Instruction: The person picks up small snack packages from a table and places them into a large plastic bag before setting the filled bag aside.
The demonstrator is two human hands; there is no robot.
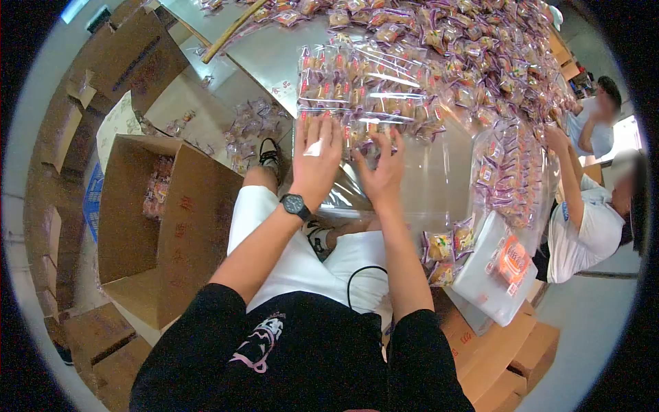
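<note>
Rows of small wrapped pastries [329, 75] lie in a large clear plastic bag [391, 51] on the table in front of me. My left hand [317, 161] rests flat on the near edge of the rows, its fingers stretched out side by side. Beside it, my right hand [382, 168] touches the same edge with fingers spread and slightly bent. Loose clear film shows between and below my hands. To the right is a second bag of pastries [508, 172] in neat rows. What lies under my fingertips is partly hidden.
Loose wrapped pastries [473, 69] heap across the far table. An open cardboard box [199, 233] with some packs inside stands at my left. A stack of printed plastic bags [494, 268] lies at right, near several loose packs [439, 246]. Two people [583, 220] are at the right.
</note>
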